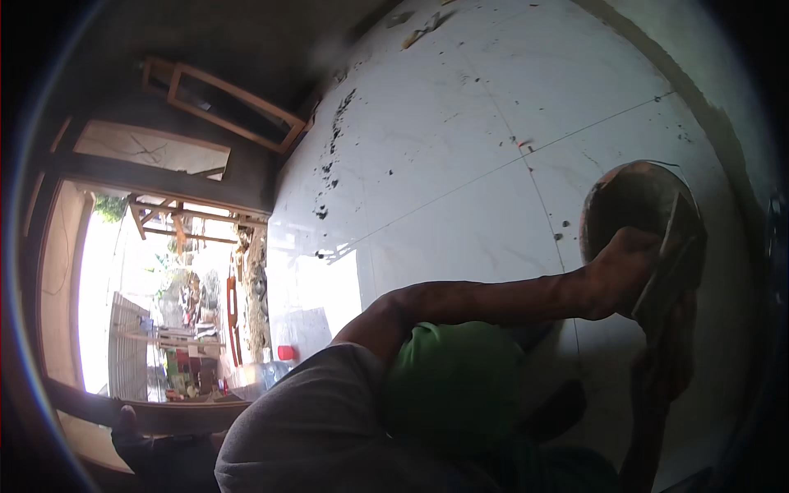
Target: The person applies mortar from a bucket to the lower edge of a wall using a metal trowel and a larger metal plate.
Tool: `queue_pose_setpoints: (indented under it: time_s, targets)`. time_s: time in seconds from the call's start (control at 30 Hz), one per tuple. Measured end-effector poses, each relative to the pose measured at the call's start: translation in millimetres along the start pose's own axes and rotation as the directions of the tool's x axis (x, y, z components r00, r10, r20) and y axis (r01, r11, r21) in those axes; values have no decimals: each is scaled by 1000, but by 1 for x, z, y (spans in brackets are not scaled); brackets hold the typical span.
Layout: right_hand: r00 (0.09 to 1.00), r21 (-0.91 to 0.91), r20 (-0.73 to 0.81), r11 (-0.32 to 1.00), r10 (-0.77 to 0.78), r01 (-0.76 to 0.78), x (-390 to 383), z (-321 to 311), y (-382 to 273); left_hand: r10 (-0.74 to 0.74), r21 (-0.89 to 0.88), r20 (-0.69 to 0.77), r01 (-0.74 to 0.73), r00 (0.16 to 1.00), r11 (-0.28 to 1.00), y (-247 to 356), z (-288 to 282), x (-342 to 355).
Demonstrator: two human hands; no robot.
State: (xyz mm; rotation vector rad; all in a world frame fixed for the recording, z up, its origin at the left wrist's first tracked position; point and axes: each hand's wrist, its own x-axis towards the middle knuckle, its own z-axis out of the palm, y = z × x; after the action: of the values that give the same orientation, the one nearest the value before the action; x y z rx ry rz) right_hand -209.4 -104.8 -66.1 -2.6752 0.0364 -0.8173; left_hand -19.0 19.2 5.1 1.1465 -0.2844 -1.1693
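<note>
At the right, a round, dirt-crusted bucket or bowl (604, 185) lies tipped on the pale tiled floor, its dark mouth showing. A flat grey-brown board-like piece (675, 263) stands slanted across its right side. My left hand (623, 267) is closed in a fist at the mouth, beside the edge of the flat piece; what it grips is hidden. Below, in shadow, my right hand (670, 353) holds the lower part of that piece, its fingers running up along it. My bent left arm crosses in front of a green cloth shape (452, 386) and grey cloth (312, 427).
Large white tiles (436, 172) carry dark crumbs and scattered debris. A wooden frame (230, 107) leans at the dark wall on the left. Beyond a bright doorway (173, 296) are timber and clutter. A red-capped clear bottle (275, 370) is near the doorway. A wall edge runs along the right.
</note>
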Motion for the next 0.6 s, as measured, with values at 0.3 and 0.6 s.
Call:
queue_pose_setpoints:
  time_s: [0.3,0.6]
  targets:
    - [981,-13,17,981,-194,194,40,32,-3,323,77,-345,-316,881,945,6,-24,-49]
    - [914,-167,-139,919,-382,358,25,80,30,476,130,-421,-468,772,874,16,-44,-101]
